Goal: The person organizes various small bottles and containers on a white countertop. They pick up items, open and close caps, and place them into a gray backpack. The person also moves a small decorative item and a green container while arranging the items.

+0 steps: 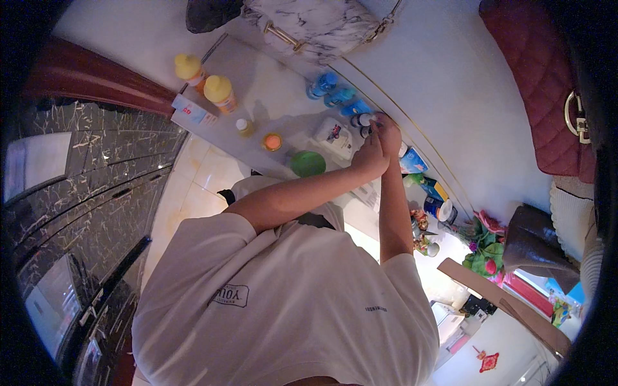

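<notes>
My left hand (371,158) and my right hand (388,135) meet over the shelf, my fingers overlapping beside small dark bottles. One dark bottle (358,120) has a white cap and sits right at my fingertips; a second dark bottle (365,131) is partly covered by them. Whether either hand grips a bottle is hidden. Just left of the hands is a white box or tub (334,138) with a printed picture. A green round lid (308,164) lies nearer my body. Behind the bottles stand a blue pack (356,108), a teal bottle (340,97) and a blue bottle (322,86).
Two yellow-capped bottles (220,94), a white-capped bottle (244,127), an orange-topped jar (272,142) and flat boxes (193,113) stand leftward. Rightward are a blue box (414,161), a dark jar (437,209) and artificial flowers (490,255). Handbags (314,24) border the far side.
</notes>
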{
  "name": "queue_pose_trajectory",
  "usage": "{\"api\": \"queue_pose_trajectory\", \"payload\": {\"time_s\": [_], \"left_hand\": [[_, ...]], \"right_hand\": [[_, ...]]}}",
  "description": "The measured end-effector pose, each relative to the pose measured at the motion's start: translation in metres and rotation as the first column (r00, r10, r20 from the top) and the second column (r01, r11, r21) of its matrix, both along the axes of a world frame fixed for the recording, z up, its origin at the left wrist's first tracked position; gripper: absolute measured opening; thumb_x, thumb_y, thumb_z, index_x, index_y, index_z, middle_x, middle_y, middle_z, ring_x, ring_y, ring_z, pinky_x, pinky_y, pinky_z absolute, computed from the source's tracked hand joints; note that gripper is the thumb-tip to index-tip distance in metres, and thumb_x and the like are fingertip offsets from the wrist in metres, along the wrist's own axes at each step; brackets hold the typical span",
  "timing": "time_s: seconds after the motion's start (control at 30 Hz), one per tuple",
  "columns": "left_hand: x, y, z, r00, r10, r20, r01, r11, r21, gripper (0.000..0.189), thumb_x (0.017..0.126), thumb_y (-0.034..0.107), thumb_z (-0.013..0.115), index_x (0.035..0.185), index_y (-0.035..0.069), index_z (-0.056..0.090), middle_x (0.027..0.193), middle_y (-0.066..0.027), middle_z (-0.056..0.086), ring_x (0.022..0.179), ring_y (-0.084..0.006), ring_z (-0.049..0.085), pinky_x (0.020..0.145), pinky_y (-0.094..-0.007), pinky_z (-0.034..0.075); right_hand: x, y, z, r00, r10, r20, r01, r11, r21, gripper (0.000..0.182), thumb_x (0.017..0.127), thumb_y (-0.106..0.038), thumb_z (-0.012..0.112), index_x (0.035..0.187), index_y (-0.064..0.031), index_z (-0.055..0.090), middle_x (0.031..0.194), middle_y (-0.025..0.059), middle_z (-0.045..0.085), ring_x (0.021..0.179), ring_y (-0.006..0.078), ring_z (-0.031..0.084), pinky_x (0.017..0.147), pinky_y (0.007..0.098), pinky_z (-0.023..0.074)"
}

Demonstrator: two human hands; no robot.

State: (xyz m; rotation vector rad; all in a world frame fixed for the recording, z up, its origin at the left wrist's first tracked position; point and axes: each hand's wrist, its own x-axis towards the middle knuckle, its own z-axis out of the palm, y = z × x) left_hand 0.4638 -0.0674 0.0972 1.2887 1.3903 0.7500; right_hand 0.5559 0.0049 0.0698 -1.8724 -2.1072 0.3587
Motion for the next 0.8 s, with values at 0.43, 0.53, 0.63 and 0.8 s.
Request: {"api": "queue_pose_trajectory", "payload": {"time_s": [0.43,0.53,0.63,0.8], "left_hand": [[-0.006,0.005,0.007,0.999,-0.051,0.005,0.051,0.998,-0.043,0.078,0.084,0.024,0.045,0.139,-0.011,0.003,0.134,-0.0375,0.031,0.114,-0.0477,0.047,0.096,-0.0485,0.041],[-0.008,0.004,0.012,0.998,-0.058,0.015,0.059,0.996,-0.066,0.077,0.084,0.024,0.045,0.139,-0.012,0.005,0.131,-0.0375,0.034,0.114,-0.0475,0.046,0.096,-0.0485,0.04],[-0.006,0.004,0.01,0.999,-0.046,0.016,0.047,0.997,-0.063,0.076,0.083,0.025,0.046,0.138,-0.012,0.008,0.129,-0.0377,0.036,0.114,-0.0475,0.046,0.096,-0.049,0.04],[-0.005,0.005,0.004,0.999,-0.04,0.013,0.041,0.998,-0.057,0.071,0.084,0.026,0.047,0.135,-0.013,0.016,0.127,-0.038,0.037,0.111,-0.048,0.047,0.094,-0.0507,0.041]], "right_hand": [[-0.003,-0.001,0.007,0.998,-0.033,0.06,0.035,0.999,-0.035,0.026,0.08,-0.025,0.065,0.1,-0.0089,0.064,0.092,0.0135,0.066,0.08,0.0326,0.064,0.068,0.041,0.0502],[-0.001,-0.001,0.007,0.997,-0.02,0.072,0.022,0.999,-0.03,0.026,0.08,-0.026,0.066,0.1,-0.009,0.064,0.092,0.0132,0.066,0.079,0.0311,0.065,0.067,0.0402,0.0505],[0.001,0.0,0.004,0.996,-0.008,0.087,0.009,1.0,-0.017,0.026,0.081,-0.026,0.065,0.101,-0.0091,0.064,0.093,0.0127,0.066,0.079,0.0297,0.066,0.067,0.0395,0.0508],[-0.002,0.0,0.005,0.996,-0.024,0.082,0.026,0.999,-0.027,0.026,0.081,-0.025,0.065,0.101,-0.0094,0.064,0.094,0.0124,0.066,0.079,0.0288,0.066,0.067,0.0393,0.0509]]}}
